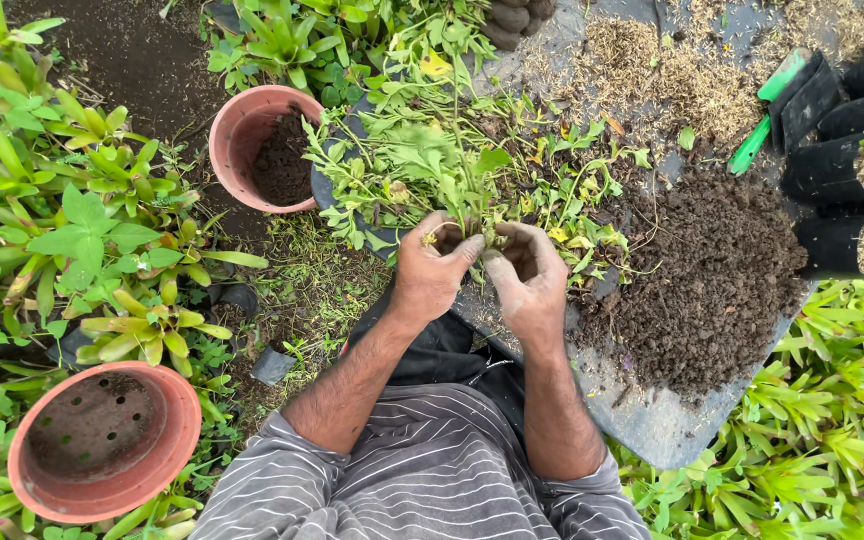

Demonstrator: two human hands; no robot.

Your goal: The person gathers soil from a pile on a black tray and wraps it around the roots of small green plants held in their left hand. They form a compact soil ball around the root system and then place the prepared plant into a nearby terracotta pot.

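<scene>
My left hand (430, 270) and my right hand (527, 280) meet over the grey sheet (652, 420), both pinched on the base of a clump of leafy green stems (452, 165). The stems rise away from me and spread over a heap of pulled green plants (512, 170). Both hands are soiled. A pile of dark soil (712, 280) lies just right of my right hand.
A terracotta pot (257, 150) partly filled with soil stands at upper left. An empty terracotta pot (102, 440) with drain holes sits at lower left. Black nursery bags (842, 150) and a green-handled tool (767, 120) lie at upper right. Green plants surround the sheet.
</scene>
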